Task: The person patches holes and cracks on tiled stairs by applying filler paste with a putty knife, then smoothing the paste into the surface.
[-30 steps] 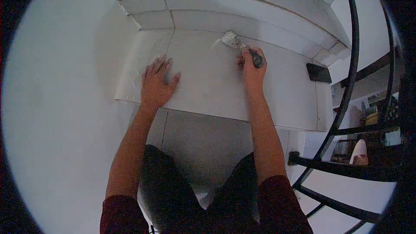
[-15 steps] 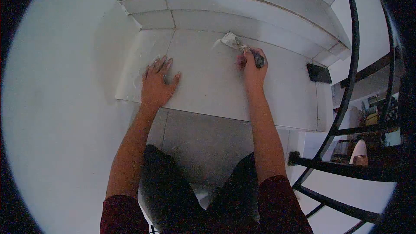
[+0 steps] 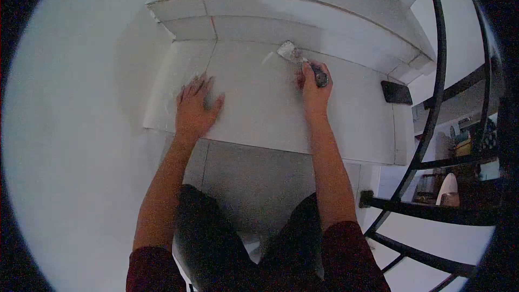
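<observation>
My right hand (image 3: pixel 317 87) is closed around the dark handle of a putty knife (image 3: pixel 287 51). Its whitish, smeared blade points up and left, against the pale tiled step (image 3: pixel 259 97) near the foot of the riser behind. A short light streak (image 3: pixel 267 58) shows on the tile just left of the blade. My left hand (image 3: pixel 198 107) lies flat at the left part of the same step, fingers spread, holding nothing.
A dark phone-like slab (image 3: pixel 396 92) lies at the step's right end. Beyond it runs a black metal railing (image 3: pixel 439 75). Higher steps (image 3: pixel 303 8) rise ahead, a white wall (image 3: pixel 81 130) stands left, and a grey lower tread (image 3: pixel 254 173) is below.
The putty knife has turned slightly in my right hand, and its blade looks narrower. My left hand stays on the tile. The whole view has shifted a little.
</observation>
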`<state>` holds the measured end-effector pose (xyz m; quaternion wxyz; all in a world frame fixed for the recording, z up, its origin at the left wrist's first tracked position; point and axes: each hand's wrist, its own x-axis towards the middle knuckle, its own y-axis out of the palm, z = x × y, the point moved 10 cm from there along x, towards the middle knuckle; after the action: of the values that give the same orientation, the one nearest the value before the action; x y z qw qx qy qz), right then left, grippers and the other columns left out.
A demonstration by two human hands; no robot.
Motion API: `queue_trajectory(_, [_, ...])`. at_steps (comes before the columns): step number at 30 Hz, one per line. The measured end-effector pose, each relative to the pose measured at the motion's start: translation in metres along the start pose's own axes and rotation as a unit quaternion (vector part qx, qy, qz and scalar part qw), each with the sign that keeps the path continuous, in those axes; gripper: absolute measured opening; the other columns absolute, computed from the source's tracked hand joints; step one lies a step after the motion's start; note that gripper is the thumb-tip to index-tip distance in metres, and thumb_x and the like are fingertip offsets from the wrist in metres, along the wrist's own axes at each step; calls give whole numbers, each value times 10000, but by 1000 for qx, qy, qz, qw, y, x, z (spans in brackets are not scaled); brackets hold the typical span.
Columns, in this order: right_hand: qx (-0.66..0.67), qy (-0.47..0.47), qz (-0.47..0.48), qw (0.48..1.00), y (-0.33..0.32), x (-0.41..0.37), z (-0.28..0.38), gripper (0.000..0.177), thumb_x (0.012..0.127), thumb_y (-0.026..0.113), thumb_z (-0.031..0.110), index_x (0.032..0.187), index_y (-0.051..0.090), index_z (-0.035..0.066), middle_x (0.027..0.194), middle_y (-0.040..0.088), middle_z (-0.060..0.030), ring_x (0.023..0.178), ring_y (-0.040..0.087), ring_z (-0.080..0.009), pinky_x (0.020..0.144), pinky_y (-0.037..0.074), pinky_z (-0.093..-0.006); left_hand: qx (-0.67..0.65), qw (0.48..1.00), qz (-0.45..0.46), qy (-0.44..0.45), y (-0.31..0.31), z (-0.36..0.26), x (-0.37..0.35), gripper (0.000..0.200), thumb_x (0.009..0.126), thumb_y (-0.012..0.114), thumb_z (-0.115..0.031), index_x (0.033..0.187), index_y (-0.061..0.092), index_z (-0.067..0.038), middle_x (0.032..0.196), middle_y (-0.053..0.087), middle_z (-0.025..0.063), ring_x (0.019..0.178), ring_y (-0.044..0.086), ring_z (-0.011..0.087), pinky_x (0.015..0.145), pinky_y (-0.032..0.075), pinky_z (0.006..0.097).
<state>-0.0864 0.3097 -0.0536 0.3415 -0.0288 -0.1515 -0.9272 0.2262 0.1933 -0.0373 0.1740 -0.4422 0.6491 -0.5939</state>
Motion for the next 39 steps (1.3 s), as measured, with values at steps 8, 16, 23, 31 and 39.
queue_trajectory(8, [-20, 9, -17, 1000, -9, -2, 0, 165, 993, 657, 148, 1114, 648, 36, 821, 692, -54, 665, 635, -136, 603, 501, -287, 19, 1000, -2, 19, 7, 3, 1, 655, 998, 591, -510, 1533, 506, -141, 1610, 452, 117, 1510, 374, 336, 1264, 214, 543])
queue_trajectory(16, [20, 34, -9, 999, 1, -1, -1, 145, 981, 659, 150, 1076, 656, 40, 784, 687, -51, 642, 620, -136, 544, 477, -288, 37, 998, 1, 44, 13, 7, 3, 661, 1004, 588, -504, 1554, 479, -154, 1634, 417, 119, 1525, 347, 334, 1267, 204, 542])
queue_trajectory(23, [11, 34, 13, 999, 5, 1, -6, 126, 973, 667, 151, 1068, 665, 67, 758, 684, -47, 600, 602, -123, 522, 458, -281, 22, 999, 0, 24, 5, 7, 4, 659, 1005, 582, -505, 1555, 477, -157, 1650, 403, 82, 1540, 327, 323, 1273, 193, 537])
queue_trajectory(31, [29, 3, -7, 1000, 5, -9, 1, 65, 963, 699, 114, 961, 644, 78, 739, 655, -27, 572, 581, -115, 513, 485, -293, 9, 999, -14, 35, 9, 10, 0, 633, 1003, 616, -464, 1534, 509, -138, 1611, 457, 115, 1497, 393, 349, 1259, 225, 551])
queue_trajectory(39, [50, 19, -9, 999, 1, -5, -10, 77, 953, 702, 113, 1001, 659, 70, 755, 667, -27, 598, 611, -118, 515, 494, -296, -7, 999, -25, 43, 9, 13, 2, 608, 1001, 639, -436, 1494, 553, -91, 1582, 477, 173, 1460, 436, 366, 1243, 276, 509])
